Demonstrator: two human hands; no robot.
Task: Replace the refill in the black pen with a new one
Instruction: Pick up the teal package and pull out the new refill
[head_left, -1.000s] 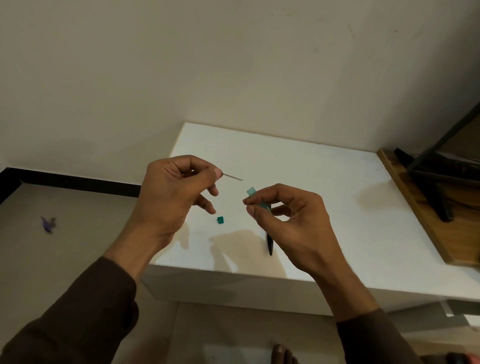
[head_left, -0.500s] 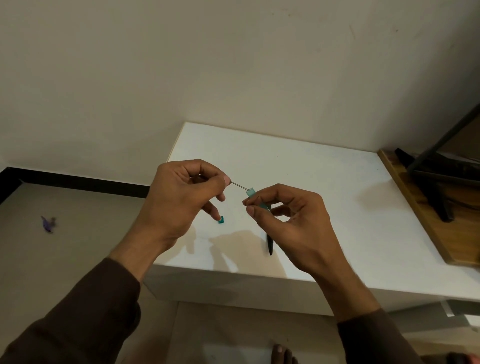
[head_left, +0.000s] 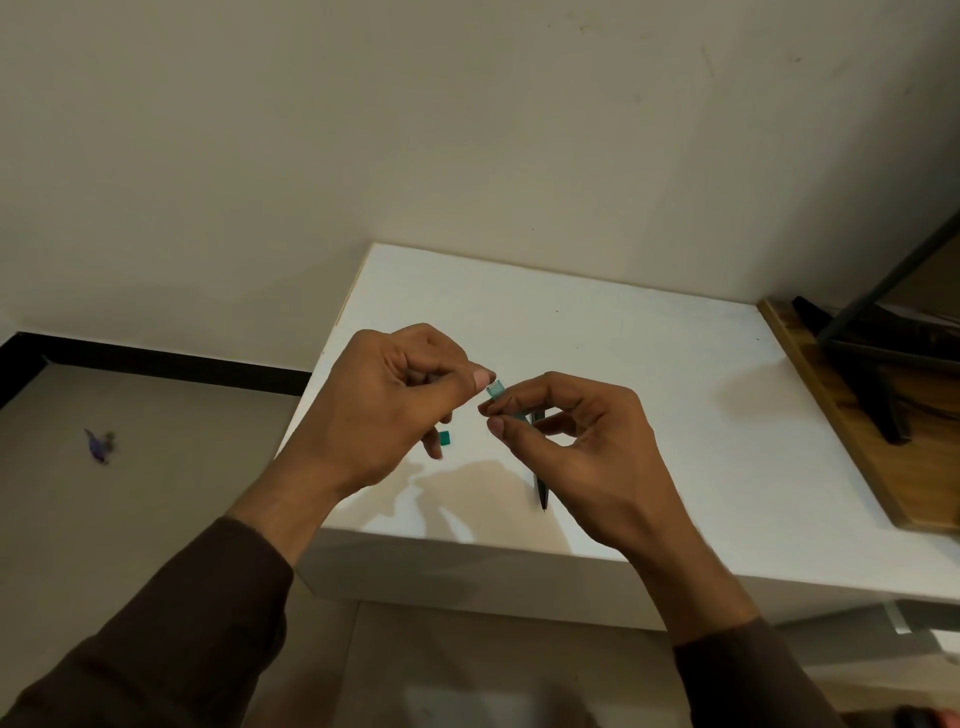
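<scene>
My right hand (head_left: 582, 447) pinches the black pen (head_left: 540, 488) near its teal upper end (head_left: 496, 388), above the white table (head_left: 649, 374). The pen's dark tip points down toward me. My left hand (head_left: 384, 400) pinches the thin refill, thumb right against the pen's open teal end. The refill itself is hidden between my fingers and inside the barrel. A small teal cap piece (head_left: 444, 438) lies on the table below my left fingers.
A wooden board (head_left: 831, 415) with a black metal stand (head_left: 872, 374) lies at the table's right side. A beige wall rises behind. A small purple scrap (head_left: 97, 446) lies on the floor at left. A foot shows at the bottom edge.
My left hand moved right toward the pen. The refill, first free in the air, then at the teal opening, has slid into the barrel until my thumb meets the pen's end.
</scene>
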